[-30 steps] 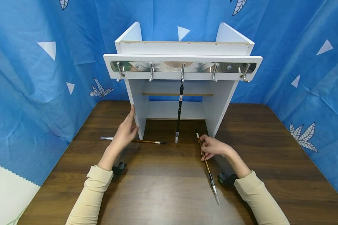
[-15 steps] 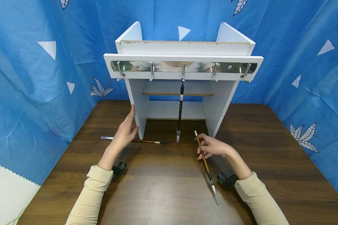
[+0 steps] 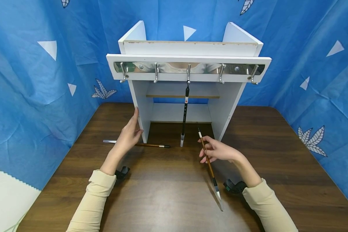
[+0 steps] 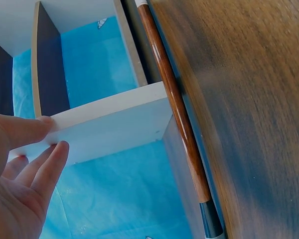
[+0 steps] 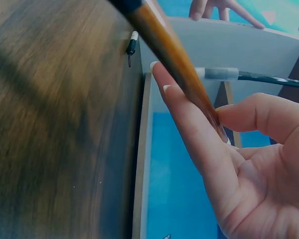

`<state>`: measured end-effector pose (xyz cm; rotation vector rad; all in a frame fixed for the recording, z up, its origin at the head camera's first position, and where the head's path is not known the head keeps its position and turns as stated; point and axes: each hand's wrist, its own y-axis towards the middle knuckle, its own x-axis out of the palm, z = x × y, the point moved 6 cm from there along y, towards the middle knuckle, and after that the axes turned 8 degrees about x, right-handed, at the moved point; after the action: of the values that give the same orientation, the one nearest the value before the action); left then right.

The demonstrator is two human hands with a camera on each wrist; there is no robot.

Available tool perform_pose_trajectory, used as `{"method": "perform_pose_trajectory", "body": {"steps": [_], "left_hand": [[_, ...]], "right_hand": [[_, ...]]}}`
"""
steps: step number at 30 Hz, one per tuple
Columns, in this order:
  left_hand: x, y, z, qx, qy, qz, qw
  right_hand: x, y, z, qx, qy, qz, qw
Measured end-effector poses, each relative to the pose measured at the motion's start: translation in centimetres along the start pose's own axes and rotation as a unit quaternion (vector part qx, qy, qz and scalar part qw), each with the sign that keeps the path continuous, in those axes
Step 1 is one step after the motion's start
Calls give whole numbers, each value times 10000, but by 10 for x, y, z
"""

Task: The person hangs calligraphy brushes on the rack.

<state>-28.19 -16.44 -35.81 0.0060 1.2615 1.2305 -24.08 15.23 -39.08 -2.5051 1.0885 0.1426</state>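
Note:
My right hand (image 3: pixel 216 151) pinches a brown-handled calligraphy brush (image 3: pixel 208 164) between thumb and fingers, its clear-capped tip slanting toward me and its looped end pointing at the shelf. In the right wrist view the thumb presses the brown handle (image 5: pixel 177 57) against the fingers. My left hand (image 3: pixel 128 133) grips the front edge of the left side panel (image 4: pixel 109 105) of a white shelf unit (image 3: pixel 191 50), thumb on one face and fingers on the other. A black calligraphy brush (image 3: pixel 185 111) hangs by its loop from the middle hook (image 3: pixel 188 72).
Another brown brush (image 3: pixel 150 145) lies on the wooden table (image 3: pixel 162 193), passing behind my left wrist. Several metal hooks line the mirrored strip on the front rail (image 3: pixel 174 77). Blue patterned cloth (image 3: pixel 307 80) surrounds the table at the back and sides.
My right hand has shifted slightly left, and the brush's looped end has moved up and left toward the shelf. The hanging brush sways slightly. My left hand stays in place.

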Motion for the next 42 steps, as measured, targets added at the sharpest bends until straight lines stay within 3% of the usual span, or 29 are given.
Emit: {"method": "perform_pose_trajectory", "body": {"steps": [24, 42], "left_hand": [[-1, 0, 0, -20, -26, -46, 10000], [-1, 0, 0, -39, -45, -36, 10000]], "right_hand": [[2, -21, -29, -701, 207, 200, 9971], [8, -44, -58, -1160, -299, 469, 9917]]}}
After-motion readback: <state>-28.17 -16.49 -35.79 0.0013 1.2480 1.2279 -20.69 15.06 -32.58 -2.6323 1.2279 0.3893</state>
